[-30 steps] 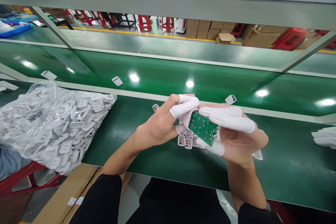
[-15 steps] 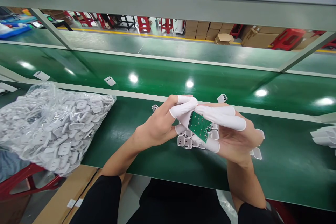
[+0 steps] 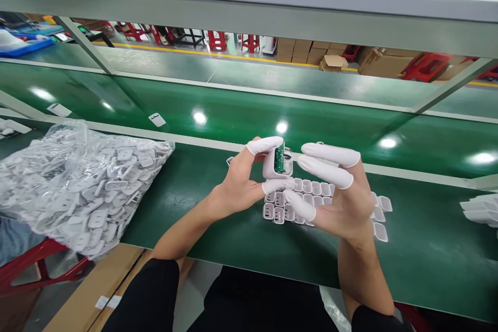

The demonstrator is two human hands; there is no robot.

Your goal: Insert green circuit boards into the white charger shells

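My left hand (image 3: 244, 179), wearing white finger cots, pinches a white plastic charger housing (image 3: 269, 167) between thumb and fingers above the bench. A green circuit board (image 3: 279, 158) sits inside the housing, its edge showing at the mouth that faces right. To the right, my right hand (image 3: 340, 192) is apart from the housing, its cotted fingers spread and nothing between them. Below both hands, white housings (image 3: 288, 212) stand in close rows on the green bench, partly covered by the right thumb.
A clear plastic bag (image 3: 97, 181) full of small white covers lies on the left. Loose white pieces (image 3: 381, 231) are right of the rows, with more white parts (image 3: 480, 205) at the far right. Green conveyor belt (image 3: 241, 109) runs behind; a shelf (image 3: 249, 2) crosses above.
The circuit board has gone from mostly outside to inside the housing. My right hand has let go and moved off to the right, fingers spread. The housing has turned.
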